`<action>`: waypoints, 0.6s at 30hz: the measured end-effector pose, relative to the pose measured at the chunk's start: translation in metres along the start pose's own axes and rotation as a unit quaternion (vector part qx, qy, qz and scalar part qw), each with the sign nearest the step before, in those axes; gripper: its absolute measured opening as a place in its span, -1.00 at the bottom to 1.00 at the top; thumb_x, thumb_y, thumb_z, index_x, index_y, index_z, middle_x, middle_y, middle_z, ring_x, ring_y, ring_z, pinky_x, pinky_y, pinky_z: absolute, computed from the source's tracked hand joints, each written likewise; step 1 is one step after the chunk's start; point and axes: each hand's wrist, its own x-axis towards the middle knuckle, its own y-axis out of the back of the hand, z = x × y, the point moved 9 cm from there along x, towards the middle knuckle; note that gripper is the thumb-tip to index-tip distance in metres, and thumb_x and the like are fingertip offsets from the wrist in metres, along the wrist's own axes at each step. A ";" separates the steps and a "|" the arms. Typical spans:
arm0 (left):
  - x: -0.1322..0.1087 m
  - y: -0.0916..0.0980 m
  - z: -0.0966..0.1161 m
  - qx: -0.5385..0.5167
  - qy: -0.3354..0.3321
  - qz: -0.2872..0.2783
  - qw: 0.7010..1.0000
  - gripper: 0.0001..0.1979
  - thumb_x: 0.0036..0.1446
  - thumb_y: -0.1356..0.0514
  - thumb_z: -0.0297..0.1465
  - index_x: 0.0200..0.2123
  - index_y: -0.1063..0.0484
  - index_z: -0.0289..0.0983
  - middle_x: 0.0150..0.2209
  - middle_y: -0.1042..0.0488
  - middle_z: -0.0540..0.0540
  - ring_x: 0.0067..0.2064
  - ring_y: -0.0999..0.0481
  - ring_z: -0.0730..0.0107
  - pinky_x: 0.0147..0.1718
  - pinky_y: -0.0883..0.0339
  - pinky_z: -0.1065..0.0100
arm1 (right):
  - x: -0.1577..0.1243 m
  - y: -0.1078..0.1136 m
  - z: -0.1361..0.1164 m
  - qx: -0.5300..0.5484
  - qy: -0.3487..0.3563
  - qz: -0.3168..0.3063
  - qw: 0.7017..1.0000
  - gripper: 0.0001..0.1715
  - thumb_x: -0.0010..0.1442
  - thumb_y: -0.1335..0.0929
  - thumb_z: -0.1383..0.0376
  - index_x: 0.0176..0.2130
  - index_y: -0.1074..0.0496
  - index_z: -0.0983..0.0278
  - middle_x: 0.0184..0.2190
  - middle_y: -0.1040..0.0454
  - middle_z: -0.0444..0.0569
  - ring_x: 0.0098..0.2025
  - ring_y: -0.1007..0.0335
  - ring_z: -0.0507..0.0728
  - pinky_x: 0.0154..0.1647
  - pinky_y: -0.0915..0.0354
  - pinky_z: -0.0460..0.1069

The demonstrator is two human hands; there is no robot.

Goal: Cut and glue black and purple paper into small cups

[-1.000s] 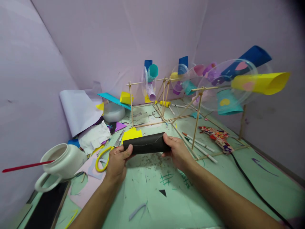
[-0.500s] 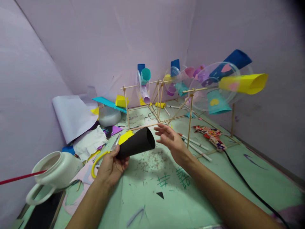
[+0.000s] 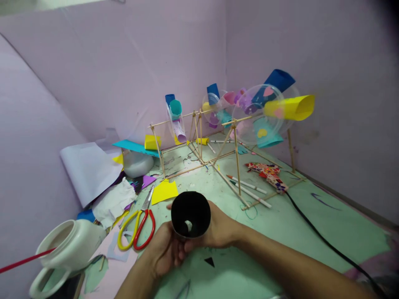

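Both my hands hold a rolled black paper cone, its wide mouth turned toward me and a small pale opening showing deep inside. My left hand supports it from the lower left, fingers curled underneath. My right hand wraps its right side, the fingers partly hidden behind the paper. Just below, on the green tabletop, lies a small black paper triangle. Left of the cone are scissors with one yellow and one red handle, and a yellow paper piece.
A stick frame carries clear discs with coloured paper cones. A patterned glue gun trails a black cord at right, near two pencils. At left are a white mug, crumpled white cloth or paper and a large curled sheet.
The black cone has turned so its mouth faces me, and moved lower. My right hand, open and apart before, now grips it too. The camera view has shifted.
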 end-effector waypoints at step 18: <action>-0.021 -0.006 0.053 0.268 -0.238 0.062 0.932 -0.78 -0.21 -0.29 -0.29 -0.50 -0.52 -0.34 -0.54 -0.52 -0.08 -0.47 -0.45 0.29 -0.50 -0.28 0.39 | 0.007 0.024 0.058 0.119 -0.131 0.142 0.974 -0.37 -0.26 -0.52 0.17 -0.17 -0.39 0.30 -0.27 -0.49 0.00 -0.20 -0.40 0.18 -0.17 -0.29 0.06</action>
